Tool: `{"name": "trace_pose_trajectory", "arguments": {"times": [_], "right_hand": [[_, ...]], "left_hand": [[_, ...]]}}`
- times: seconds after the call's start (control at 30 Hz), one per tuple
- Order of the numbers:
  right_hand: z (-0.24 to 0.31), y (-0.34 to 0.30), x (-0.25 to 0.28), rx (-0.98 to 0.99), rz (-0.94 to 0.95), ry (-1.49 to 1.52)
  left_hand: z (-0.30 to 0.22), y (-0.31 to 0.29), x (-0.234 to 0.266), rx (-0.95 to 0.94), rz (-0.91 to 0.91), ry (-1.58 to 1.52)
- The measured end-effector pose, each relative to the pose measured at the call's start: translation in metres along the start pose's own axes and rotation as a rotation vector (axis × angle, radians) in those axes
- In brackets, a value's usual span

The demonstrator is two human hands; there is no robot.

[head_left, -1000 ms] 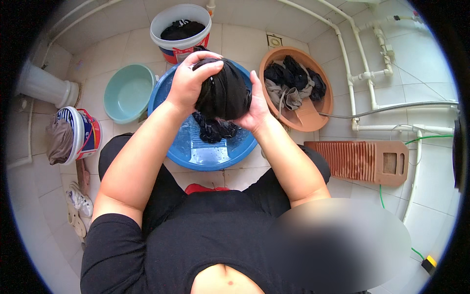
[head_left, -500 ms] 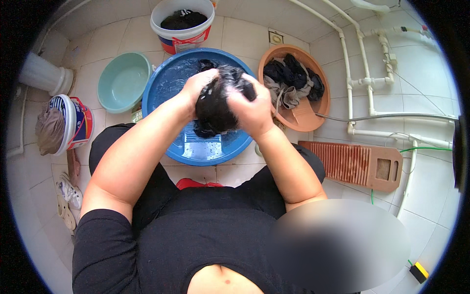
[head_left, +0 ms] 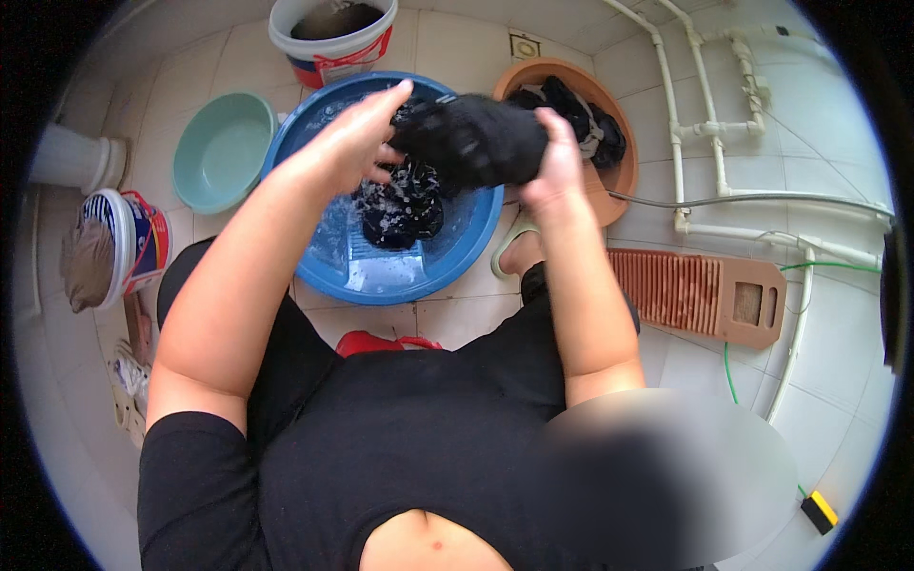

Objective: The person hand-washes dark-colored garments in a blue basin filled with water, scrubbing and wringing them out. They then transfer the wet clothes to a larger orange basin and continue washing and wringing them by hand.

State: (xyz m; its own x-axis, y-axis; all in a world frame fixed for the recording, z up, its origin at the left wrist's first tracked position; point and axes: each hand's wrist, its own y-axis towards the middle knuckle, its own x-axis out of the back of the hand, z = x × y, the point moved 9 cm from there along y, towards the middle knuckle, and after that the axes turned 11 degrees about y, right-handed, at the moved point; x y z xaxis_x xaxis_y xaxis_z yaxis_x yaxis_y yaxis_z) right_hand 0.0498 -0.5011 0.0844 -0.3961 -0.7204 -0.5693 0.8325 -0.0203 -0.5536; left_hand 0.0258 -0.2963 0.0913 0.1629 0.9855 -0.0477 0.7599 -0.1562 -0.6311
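Black cloth (head_left: 476, 143) hangs between the right hand (head_left: 559, 167), gripping its near end, and the open-fingered left hand (head_left: 360, 143); soft, probably water-heavy and slippery, it seems best gathered firmly at both ends.

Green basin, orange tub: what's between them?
In the head view, the blue tub lies between the green basin and orange tub, with black cloth in the right hand partly above it.
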Motion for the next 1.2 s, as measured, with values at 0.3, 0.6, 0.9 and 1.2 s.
{"name": "trace_pose_trajectory", "arguments": {"times": [0.3,0.6,0.9,1.2], "right_hand": [[0.087,0.049,0.098,0.542,-0.329,-0.143],[-0.180,0.099,0.074,0.216,0.456,-1.720],[-0.230,0.099,0.044,-0.122,0.402,-1.550],[0.018,-0.038,-0.143,0.221,0.432,-0.358]], "left_hand": [[-0.047,-0.016,0.052,-0.364,-0.117,-0.080],[-0.053,-0.018,0.085,-0.327,-0.038,-0.319],[-0.052,-0.025,0.095,-0.327,-0.071,-0.323],[-0.051,-0.028,0.097,-0.382,-0.112,-0.152]]}}
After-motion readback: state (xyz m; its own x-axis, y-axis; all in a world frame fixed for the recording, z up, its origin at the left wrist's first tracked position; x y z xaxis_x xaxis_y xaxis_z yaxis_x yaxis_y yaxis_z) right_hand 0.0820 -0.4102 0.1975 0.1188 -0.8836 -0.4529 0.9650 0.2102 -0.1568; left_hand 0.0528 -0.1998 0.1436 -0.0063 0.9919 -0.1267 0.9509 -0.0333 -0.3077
